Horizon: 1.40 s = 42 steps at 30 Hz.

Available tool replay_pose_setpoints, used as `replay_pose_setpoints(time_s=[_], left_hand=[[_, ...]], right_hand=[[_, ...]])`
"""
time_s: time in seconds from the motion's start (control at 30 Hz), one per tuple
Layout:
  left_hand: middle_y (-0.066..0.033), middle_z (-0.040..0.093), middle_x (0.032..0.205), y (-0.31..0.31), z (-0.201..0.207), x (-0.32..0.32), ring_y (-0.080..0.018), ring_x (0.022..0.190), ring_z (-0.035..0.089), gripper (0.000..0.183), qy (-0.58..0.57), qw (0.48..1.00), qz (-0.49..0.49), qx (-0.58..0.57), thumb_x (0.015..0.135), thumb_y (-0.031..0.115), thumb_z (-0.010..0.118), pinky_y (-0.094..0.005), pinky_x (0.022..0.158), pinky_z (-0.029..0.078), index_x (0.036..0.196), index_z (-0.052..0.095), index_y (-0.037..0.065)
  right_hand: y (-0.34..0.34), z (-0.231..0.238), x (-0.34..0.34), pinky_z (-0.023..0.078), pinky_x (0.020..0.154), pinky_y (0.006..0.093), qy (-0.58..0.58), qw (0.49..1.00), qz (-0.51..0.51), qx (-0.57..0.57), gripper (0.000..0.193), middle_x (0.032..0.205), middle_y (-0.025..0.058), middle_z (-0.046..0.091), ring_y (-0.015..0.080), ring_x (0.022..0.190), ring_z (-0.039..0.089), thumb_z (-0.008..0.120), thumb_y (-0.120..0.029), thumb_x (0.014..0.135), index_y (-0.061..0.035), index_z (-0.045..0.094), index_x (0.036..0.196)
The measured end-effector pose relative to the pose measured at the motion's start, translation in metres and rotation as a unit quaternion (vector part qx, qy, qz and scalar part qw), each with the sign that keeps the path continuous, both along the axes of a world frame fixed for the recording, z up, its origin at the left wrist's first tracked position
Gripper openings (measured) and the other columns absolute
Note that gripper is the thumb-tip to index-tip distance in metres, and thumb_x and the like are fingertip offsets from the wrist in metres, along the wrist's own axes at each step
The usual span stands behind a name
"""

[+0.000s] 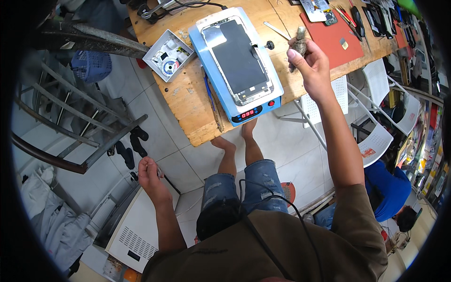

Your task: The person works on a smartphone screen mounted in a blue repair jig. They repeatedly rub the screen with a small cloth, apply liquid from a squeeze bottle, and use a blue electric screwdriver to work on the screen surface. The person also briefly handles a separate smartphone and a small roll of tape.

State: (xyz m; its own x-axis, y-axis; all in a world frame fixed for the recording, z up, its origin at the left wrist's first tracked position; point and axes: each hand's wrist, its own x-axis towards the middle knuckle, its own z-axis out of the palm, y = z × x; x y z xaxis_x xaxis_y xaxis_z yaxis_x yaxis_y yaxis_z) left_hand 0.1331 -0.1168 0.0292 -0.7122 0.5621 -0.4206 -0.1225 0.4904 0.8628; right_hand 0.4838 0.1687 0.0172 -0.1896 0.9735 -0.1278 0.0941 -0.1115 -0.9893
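While a brownish tool with a pale tip (299, 44) is pinched between the thumb and fingers of the right hand (314, 70) above the bench (199, 126), the dark phone screen (239, 56) is borne by a blue heating plate (219, 96) at the bench's near edge, not far from its near left corner. Because the readout (247, 114) is lit, the plate may well be hot, and fingers could be burned if its top were brushed. The glass could be cracked or scratched if the tool were dropped or pressed too hard. If the plate were knocked, it could be pushed over the near edge; the white box (183, 66) at the left edge could be tipped off likewise. The left hand (151, 181) is held off the bench, fingers curled; whether anything is gripped there cannot be told
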Motion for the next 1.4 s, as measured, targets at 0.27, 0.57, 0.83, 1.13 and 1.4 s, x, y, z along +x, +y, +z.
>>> replay_pose_setpoints(time_s=[0.27,0.57,0.83,1.13,1.4], left_hand=[[0.0049,0.05,0.084,0.088,0.001,0.074,-0.0021,0.075,0.041,0.012,-0.043,0.989,-0.114,0.078,0.101,0.015,0.058,-0.0204,0.065,0.035,0.104,0.06,0.003],[0.0055,0.048,0.083,0.032,0.001,0.034,-0.0021,0.07,0.04,0.013,-0.029,0.997,-0.065,0.003,0.1,0.014,0.059,-0.0199,0.063,0.033,0.107,0.059,0.003],[0.0062,0.046,0.079,-0.025,-0.005,0.004,-0.0021,0.067,0.039,0.008,-0.007,0.998,0.04,-0.053,0.099,0.013,0.059,-0.0209,0.059,0.032,0.104,0.059,0.005],[0.0067,0.048,0.082,0.089,0.02,0.09,-0.0019,0.07,0.039,0.008,-0.099,0.984,-0.129,0.066,0.1,0.01,0.058,-0.0201,0.061,0.032,0.104,0.059,0.004],[0.006,0.047,0.077,-0.018,-0.004,0.022,-0.0032,0.065,0.04,0.008,-0.009,0.992,0.071,-0.105,0.099,0.015,0.059,-0.0223,0.058,0.034,0.102,0.061,0.008]], right_hand=[[-0.032,-0.009,0.117,0.047,0.071,0.0252,-0.086,0.99,-0.109,-0.016,0.03,0.088,0.0022,0.062,0.0099,0.076,0.057,0.07,-0.018,0.095,0.0019,0.062,0.116],[-0.005,-0.01,0.063,0.048,0.071,0.025,-0.042,0.996,-0.076,0.0,0.027,0.092,0.0016,0.063,0.0081,0.08,0.058,0.069,-0.014,0.096,0.001,0.062,0.117],[-0.015,-0.002,0.017,0.049,0.077,0.0256,0.025,0.998,0.012,-0.054,0.034,0.102,0.0033,0.065,0.0104,0.091,0.061,0.073,-0.01,0.092,0.0027,0.06,0.122],[-0.003,-0.014,0.156,0.046,0.068,0.0245,-0.109,0.988,-0.104,-0.016,0.025,0.088,0.0011,0.062,0.008,0.076,0.056,0.07,-0.014,0.095,0.0007,0.063,0.114],[-0.012,0.0,0.036,0.051,0.083,0.0271,-0.032,0.998,0.011,-0.06,0.032,0.101,0.0043,0.065,0.0109,0.091,0.061,0.073,-0.011,0.093,0.0017,0.061,0.119]])
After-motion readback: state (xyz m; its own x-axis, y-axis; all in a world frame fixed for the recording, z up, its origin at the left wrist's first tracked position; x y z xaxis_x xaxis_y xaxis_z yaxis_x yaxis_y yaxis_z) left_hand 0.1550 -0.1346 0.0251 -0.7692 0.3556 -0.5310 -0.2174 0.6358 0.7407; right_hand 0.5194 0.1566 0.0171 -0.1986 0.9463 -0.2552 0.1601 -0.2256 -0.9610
